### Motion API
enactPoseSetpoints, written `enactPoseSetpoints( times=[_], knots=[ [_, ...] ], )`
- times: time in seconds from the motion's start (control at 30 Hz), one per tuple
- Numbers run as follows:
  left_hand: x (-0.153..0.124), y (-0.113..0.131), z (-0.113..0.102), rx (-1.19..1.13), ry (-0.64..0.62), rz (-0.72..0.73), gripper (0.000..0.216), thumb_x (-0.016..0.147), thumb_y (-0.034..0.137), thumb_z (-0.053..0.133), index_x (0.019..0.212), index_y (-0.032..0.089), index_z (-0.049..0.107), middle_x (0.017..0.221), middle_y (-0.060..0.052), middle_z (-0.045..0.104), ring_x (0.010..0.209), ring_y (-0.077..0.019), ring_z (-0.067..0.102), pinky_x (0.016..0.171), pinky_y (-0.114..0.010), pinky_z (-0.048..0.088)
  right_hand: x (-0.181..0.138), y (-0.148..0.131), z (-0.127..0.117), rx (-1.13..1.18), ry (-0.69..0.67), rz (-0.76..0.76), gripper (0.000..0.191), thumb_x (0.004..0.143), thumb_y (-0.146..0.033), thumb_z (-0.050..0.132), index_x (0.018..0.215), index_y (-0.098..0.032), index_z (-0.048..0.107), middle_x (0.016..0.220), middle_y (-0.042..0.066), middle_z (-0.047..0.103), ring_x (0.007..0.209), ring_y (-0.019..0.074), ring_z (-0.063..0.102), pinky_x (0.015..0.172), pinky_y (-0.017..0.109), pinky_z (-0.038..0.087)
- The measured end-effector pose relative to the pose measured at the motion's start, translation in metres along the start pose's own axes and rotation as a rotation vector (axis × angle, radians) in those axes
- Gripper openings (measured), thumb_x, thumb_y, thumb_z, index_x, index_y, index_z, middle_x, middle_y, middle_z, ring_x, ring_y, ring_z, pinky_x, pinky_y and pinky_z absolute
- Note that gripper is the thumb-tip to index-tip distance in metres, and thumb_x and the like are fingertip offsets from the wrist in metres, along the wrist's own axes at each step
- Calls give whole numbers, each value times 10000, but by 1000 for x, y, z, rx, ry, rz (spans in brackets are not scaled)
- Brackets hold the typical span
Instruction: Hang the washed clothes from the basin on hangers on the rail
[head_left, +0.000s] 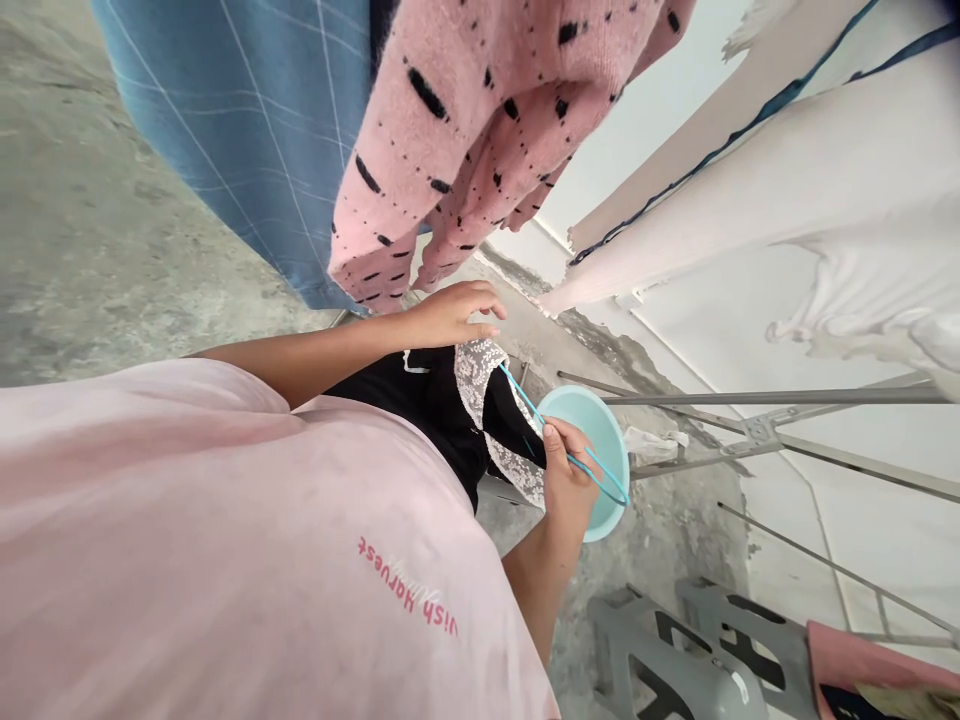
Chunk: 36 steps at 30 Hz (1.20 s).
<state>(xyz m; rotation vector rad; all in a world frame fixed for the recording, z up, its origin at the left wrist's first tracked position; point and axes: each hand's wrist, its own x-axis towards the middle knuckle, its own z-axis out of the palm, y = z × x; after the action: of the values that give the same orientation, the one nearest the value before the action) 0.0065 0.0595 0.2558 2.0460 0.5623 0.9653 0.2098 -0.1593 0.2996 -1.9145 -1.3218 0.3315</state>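
My right hand (570, 465) grips a thin turquoise clothes hanger (523, 394), with the thumb pressed along it. A white lace garment (480, 378) hangs at the hanger's far end, and more of its lace shows beside my right wrist. Just above that lace is my left hand (459, 315), its fingers loosely curved and the thumb apart from them. I cannot tell whether the left fingertips touch the lace. Below the right hand stands a light turquoise basin (609, 425), partly hidden by the hand and hanger.
A pink black-flecked sweater (480, 130) and blue checked cloth (255, 130) hang close to my left hand. Pale clothes (787, 180) hang ahead. A metal drying rack (761, 430) crosses the right side, above grey plastic stools (652, 650). White cloth (652, 444) lies beside the basin.
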Motion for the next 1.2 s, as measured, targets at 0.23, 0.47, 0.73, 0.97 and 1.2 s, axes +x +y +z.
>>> enactPoseSetpoints(
  times=[0.23,0.47,0.73,0.97,1.2],
  knots=[
    [-16,-2,16,80,-251,16,123,827,344,706,824,221,723,828,-33,699,874,-208,608,900,-321,287,7,-9,-1,76,44,69,354,817,-510,677,852,-159,712,794,47,675,730,163,593,708,298,484],
    [-9,30,-2,207,66,46,204,838,385,688,738,210,658,743,-43,621,827,-219,558,831,-345,341,5,-9,-17,172,164,-64,415,848,-454,678,1160,-180,659,1002,74,695,836,173,638,772,316,506],
    [0,42,-47,156,426,131,214,901,412,594,821,233,681,763,-61,599,787,-212,571,752,-366,432,-5,11,-71,-77,98,-9,368,907,-519,577,877,-179,715,831,35,663,800,183,574,728,291,429],
    [0,28,-42,139,381,142,177,867,378,631,833,220,701,738,-52,593,820,-218,593,808,-366,436,-9,13,-65,88,204,-153,266,890,-425,627,808,-189,720,777,19,634,754,170,559,719,301,429],
    [1,31,-34,265,326,111,217,874,432,654,870,232,738,775,-54,628,839,-221,587,857,-379,414,3,-3,-50,-57,716,-336,202,916,-353,590,808,-265,735,837,72,701,818,253,639,796,419,495]
  ],
)
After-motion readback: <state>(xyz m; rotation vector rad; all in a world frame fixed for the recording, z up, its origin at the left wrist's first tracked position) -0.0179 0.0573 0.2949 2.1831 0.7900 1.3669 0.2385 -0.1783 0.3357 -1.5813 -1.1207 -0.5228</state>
